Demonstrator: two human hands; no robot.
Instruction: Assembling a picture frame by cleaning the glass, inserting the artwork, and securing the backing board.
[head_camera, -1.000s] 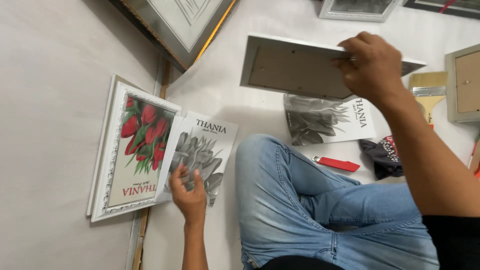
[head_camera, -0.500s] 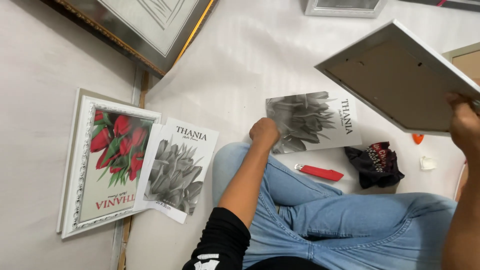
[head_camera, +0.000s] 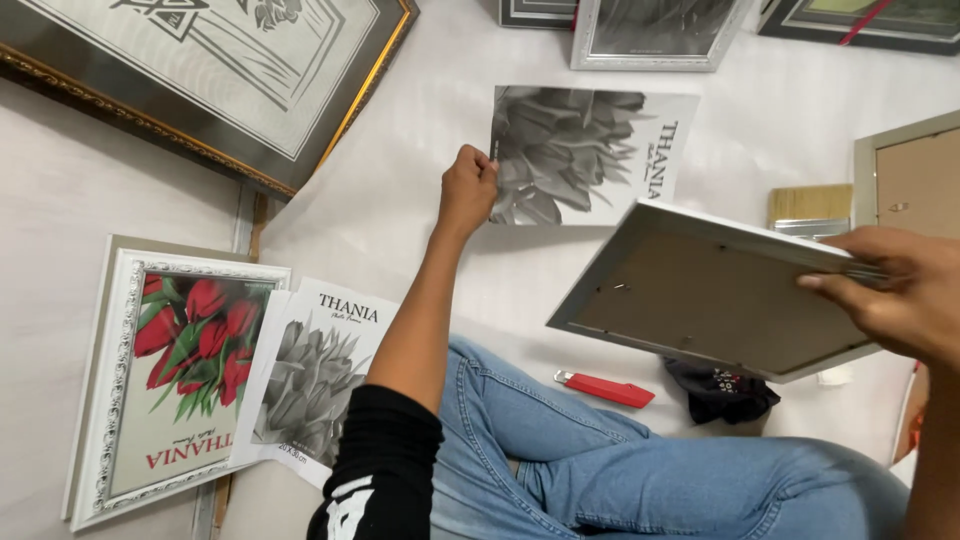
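My left hand (head_camera: 468, 188) pinches the left edge of a grey tulip print (head_camera: 590, 152) lying flat on the white surface. My right hand (head_camera: 900, 292) grips the right edge of a white picture frame (head_camera: 700, 295), held in the air with its brown back panel facing me. A second grey tulip print (head_camera: 315, 380) lies by my left elbow, overlapping a white ornate frame with a red tulip picture (head_camera: 165, 375).
A red utility knife (head_camera: 605, 389) and a dark crumpled cloth (head_camera: 720, 390) lie beside my jeans-clad leg (head_camera: 640, 480). A wide paintbrush (head_camera: 810, 208) sits at right. A large gold-edged framed picture (head_camera: 200, 70) lies top left; more frames (head_camera: 650, 30) line the top edge.
My left hand left the print by the red tulip frame, reached across and took the far grey print's edge. The frame in my right hand swung from far left to the right, then lower.
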